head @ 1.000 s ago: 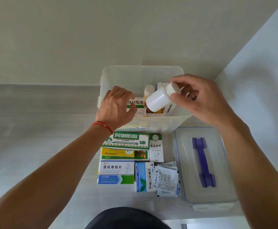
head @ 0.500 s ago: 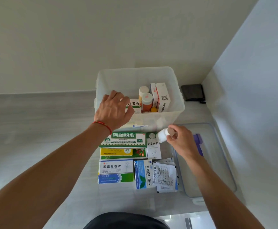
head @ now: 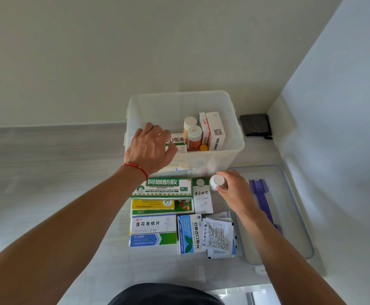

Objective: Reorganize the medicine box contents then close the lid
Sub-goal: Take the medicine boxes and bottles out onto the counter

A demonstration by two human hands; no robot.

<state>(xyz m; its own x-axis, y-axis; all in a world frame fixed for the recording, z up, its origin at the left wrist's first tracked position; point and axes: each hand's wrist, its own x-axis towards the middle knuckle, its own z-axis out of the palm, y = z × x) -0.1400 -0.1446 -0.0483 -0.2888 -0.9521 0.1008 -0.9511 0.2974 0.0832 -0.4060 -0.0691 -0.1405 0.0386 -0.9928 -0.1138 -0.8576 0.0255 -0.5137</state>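
The left hand [head: 151, 148] rests open on the clear box [head: 232, 155] rim. In front of the box lie 5 packets [head: 161, 188]. The right hand [head: 232, 190] grips a white bottle [head: 216, 181]. Right of the box lies its lid [head: 289, 194].

Clear plastic box [head: 234, 148], open, holding two orange bottles [head: 194, 137] and upright cartons [head: 214, 130]. Clear lid [head: 294, 216] with purple handle, flat at right. Cartons and sachets [head: 220, 236] laid in front. Small white bottle [head: 216, 181] beside them.

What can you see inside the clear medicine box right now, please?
Inside the medicine box: two capped bottles, upright white cartons and a box partly hidden by the left hand. The bottom is unseen.
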